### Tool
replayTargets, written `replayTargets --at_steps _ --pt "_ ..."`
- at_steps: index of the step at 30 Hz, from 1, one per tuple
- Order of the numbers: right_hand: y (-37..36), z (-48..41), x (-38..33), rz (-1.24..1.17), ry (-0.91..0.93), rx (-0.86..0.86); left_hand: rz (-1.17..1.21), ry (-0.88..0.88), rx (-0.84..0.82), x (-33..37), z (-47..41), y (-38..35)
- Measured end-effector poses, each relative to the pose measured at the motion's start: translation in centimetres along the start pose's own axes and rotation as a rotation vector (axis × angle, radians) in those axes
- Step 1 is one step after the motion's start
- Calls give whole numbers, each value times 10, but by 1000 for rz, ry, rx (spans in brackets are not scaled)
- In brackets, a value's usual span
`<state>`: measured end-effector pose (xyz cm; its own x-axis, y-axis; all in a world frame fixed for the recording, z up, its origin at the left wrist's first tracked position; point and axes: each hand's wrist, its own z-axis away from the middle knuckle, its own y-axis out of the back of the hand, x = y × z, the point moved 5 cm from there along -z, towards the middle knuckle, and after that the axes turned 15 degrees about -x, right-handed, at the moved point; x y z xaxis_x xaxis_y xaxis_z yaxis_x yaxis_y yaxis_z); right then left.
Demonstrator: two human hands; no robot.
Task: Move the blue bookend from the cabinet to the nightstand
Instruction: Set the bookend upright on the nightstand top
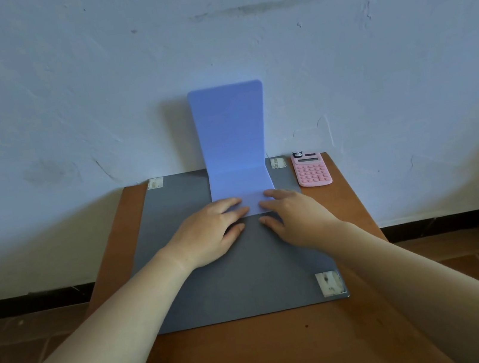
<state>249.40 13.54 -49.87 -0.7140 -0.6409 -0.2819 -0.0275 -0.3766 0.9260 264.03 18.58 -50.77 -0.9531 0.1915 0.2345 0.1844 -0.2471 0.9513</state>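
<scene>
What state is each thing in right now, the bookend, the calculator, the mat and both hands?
Blue bookend: upright, base flat on the mat.
Grey mat: flat, corners taped.
Pink calculator: face up, beside the mat, untouched.
Left hand: fingers on the base's near edge.
Right hand: the same, opposite side.

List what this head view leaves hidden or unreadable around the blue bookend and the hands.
- Near edge of the blue bookend base: covered by the left hand and right hand, so the grip cannot be judged.
- Pink calculator: key labels too small to read.
- Grey mat near left corner: hidden by the left forearm.
- Wooden top: near edge cut off by the frame's bottom.
</scene>
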Motion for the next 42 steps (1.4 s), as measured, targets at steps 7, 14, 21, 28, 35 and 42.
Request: replayTargets --at_steps 7,14,21,28,35,42 --pt "1 -4 -4 12 -6 -42 -25 -2 -28 -3 -1 1" --pt "3 -12 -9 21 -1 -37 -12 54 -9 -12 0 3" --pt "5 -25 -17 25 -16 -45 38 107 17 -17 -1 5" --pt "3 -27 -18 24 -12 -37 35 109 18 -19 3 4" --pt "0 -36 -32 21 21 -52 39 132 39 -31 15 5" --pt "0 -37 -38 8 12 -71 37 150 26 -32 20 7"
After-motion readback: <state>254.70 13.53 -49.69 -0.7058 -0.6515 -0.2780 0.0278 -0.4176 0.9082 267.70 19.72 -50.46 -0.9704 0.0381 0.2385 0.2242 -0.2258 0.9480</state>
